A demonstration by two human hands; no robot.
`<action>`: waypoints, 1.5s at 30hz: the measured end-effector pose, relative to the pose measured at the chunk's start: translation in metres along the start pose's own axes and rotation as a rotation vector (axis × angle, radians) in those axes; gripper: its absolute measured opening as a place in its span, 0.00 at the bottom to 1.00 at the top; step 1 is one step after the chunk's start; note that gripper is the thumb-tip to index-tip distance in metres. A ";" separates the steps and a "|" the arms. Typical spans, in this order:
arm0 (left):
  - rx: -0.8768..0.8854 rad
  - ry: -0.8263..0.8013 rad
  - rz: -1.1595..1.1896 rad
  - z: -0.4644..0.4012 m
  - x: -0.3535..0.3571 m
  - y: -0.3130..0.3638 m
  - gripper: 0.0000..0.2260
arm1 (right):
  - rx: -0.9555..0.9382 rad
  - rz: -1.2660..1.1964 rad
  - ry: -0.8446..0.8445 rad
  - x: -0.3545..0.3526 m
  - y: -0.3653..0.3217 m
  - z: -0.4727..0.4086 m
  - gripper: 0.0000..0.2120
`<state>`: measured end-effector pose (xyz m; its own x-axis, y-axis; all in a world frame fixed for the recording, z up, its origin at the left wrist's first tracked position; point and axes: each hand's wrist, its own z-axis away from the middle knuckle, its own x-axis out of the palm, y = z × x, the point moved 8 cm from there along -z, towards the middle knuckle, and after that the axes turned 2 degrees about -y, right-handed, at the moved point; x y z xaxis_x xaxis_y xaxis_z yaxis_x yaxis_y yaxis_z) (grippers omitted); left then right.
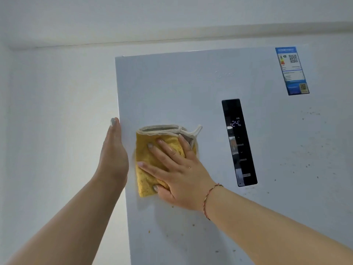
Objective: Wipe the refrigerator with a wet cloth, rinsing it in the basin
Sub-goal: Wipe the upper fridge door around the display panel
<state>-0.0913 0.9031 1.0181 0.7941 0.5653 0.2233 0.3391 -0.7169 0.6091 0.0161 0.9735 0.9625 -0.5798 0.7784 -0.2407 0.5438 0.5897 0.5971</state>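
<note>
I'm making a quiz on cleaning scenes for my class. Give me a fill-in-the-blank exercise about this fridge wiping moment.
1. The right hand presses a ____ cloth flat against the refrigerator door.
2. The left hand rests on the door's ____ edge.
3. The black control panel displays the number ____.
4. The blue label sits in the door's upper ____ corner.

Missing words: yellow; left; -24; right

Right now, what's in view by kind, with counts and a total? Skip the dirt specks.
Hands: 2, left hand flat on the fridge's left edge, right hand pressing the cloth
Cloth: 1, yellow
Fridge: 1
Control panel: 1, black
Energy label: 1, blue
Bracelet: 1, on the right wrist
Total: 7
</note>
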 end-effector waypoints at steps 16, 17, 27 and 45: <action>0.442 -0.242 -0.987 0.016 0.156 0.000 0.37 | 0.961 -0.038 -0.024 -0.022 0.233 0.137 0.38; 0.455 -0.249 -1.005 0.015 0.167 0.001 0.36 | 1.029 -0.059 -0.020 -0.020 0.231 0.148 0.38; 0.435 -0.225 -1.070 0.001 0.235 0.011 0.29 | 0.847 0.047 0.040 -0.018 0.186 0.148 0.33; 0.634 -0.029 -1.172 0.007 0.242 0.007 0.36 | 1.029 -0.080 0.003 -0.071 0.418 0.076 0.32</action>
<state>0.1071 1.0318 1.0713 -0.1187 0.9711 -0.2072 0.9929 0.1149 -0.0303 0.3308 1.1813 1.1715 -0.6381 0.7289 -0.2482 0.7585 0.5398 -0.3651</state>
